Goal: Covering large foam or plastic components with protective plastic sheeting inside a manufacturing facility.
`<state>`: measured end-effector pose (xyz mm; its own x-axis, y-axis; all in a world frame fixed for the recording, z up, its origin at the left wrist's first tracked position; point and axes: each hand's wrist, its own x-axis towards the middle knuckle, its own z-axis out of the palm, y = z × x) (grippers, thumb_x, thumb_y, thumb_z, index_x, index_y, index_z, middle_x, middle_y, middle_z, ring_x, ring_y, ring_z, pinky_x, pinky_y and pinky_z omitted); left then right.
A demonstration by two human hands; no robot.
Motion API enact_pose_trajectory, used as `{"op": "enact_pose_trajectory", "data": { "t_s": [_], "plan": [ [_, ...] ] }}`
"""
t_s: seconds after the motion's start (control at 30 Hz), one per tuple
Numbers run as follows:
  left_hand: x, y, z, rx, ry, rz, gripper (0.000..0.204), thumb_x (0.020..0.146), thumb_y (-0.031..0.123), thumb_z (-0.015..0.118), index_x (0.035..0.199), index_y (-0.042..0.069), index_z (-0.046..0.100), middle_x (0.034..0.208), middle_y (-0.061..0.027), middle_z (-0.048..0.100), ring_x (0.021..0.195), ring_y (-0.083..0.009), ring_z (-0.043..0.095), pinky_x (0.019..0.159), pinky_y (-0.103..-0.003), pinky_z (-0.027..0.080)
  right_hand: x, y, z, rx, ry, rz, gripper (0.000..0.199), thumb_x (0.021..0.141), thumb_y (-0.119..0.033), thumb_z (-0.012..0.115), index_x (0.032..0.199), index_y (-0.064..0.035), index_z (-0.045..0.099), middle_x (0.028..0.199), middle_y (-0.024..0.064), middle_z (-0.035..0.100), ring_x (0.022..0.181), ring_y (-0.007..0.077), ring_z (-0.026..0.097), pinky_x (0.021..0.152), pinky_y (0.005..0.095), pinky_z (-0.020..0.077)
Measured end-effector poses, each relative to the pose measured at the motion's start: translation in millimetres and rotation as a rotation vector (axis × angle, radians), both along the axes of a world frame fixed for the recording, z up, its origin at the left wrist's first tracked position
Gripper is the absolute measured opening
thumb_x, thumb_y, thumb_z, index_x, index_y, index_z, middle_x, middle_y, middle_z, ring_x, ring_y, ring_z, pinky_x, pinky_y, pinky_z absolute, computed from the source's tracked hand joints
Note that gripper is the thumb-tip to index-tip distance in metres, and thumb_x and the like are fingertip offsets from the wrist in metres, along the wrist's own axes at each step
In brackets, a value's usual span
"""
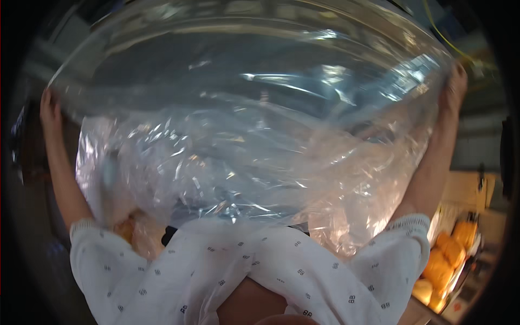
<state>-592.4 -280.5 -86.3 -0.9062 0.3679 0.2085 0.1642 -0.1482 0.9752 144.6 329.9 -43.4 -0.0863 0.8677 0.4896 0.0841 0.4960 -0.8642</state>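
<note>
A large, clear plastic bag [244, 135] is stretched wide in front of my chest, wrinkled and shiny with reflections. My left hand [51, 112] grips its edge at the far left, fingers closed on the film. At the far right, my right hand [456, 86] is closed on the opposite edge, a little higher. Both arms are spread out and raised. The lower part of the bag hangs in loose folds close to my white patterned shirt. Whatever lies behind the film shows only as blurred, dark and pale shapes.
Orange-yellow bundles [444, 262] sit at the lower right, by a tan cardboard-like panel [468, 189]. A thin yellow cord [441, 35] hangs at the upper right. Something orange [125, 230] shows beside the bag near my left sleeve.
</note>
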Motion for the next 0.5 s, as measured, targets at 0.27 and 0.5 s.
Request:
{"op": "enact_pose_trajectory", "data": {
  "t_s": [0.27, 0.5],
  "plan": [
    [20.6, 174.5, -120.0, -0.288, 0.462, 0.303, 0.027, 0.077, 0.028, 0.064, 0.092, 0.006, 0.067, 0.082, -0.0024, 0.065, 0.075, -0.0120, 0.059, 0.070, -0.026, 0.046, 98.3, 79.0, -185.6, 0.119, -0.417, -0.381, 0.025, 0.086, -0.021, 0.054, 0.101, -0.0008, 0.054, 0.100, 0.0100, 0.058, 0.087, 0.0197, 0.054, 0.082, 0.0292, 0.0419],
    [13.1, 202.9, -111.4, -0.328, 0.335, 0.270, 0.024, 0.078, 0.026, 0.065, 0.090, 0.006, 0.068, 0.079, 0.0002, 0.064, 0.073, -0.0090, 0.056, 0.069, -0.024, 0.044, 72.6, 95.2, -170.9, 0.109, -0.707, -0.359, 0.025, 0.086, -0.021, 0.055, 0.098, 0.0012, 0.054, 0.094, 0.0096, 0.056, 0.085, 0.0190, 0.052, 0.080, 0.0294, 0.0408]
  ]
}}
